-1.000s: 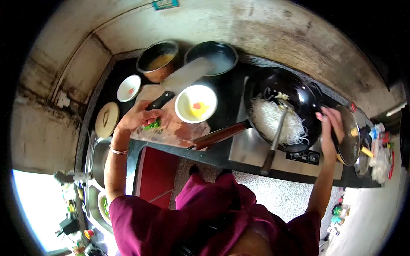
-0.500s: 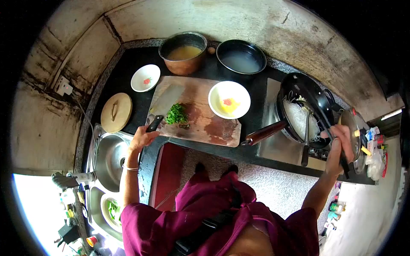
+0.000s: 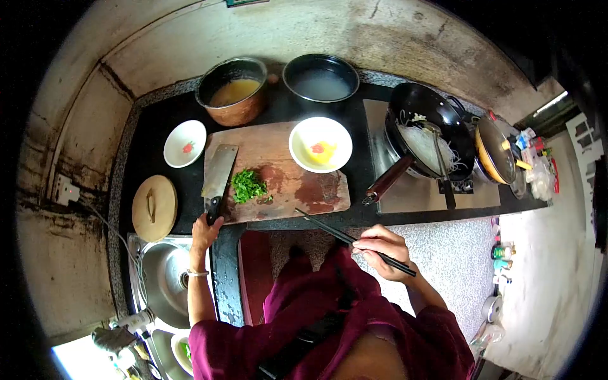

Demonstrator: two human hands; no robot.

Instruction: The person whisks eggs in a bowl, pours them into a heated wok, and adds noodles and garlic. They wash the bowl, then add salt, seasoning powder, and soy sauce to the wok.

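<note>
My left hand [image 3: 204, 232] is closed around the black handle of a cleaver [image 3: 221, 170], whose blade lies over the left end of the wooden cutting board [image 3: 272, 136]. Chopped green herbs [image 3: 248, 185] sit in a small pile right of the blade. In my right hand [image 3: 384, 252], closed, is a pair of black chopsticks [image 3: 326, 228] pointing left toward the board's front edge. A white bowl [image 3: 321, 144] with some yellow liquid stands on the board's right part. Farther right, the wok [image 3: 456, 104] holds white noodles [image 3: 421, 140] and a spatula [image 3: 443, 166].
Behind the board stand a copper-coloured pot [image 3: 235, 113] and a dark basin [image 3: 322, 77] of cloudy liquid. A small bowl [image 3: 185, 144] and wooden lid [image 3: 155, 209] lie left, above the sink [image 3: 166, 278]. A lidded pan [image 3: 496, 151] stands beyond the wok, whose handle sticks out toward me.
My right hand has moved left, away from the wok, carrying the chopsticks to in front of the board. The cleaver's blade has turned more upright in view. The camera view has shifted.
</note>
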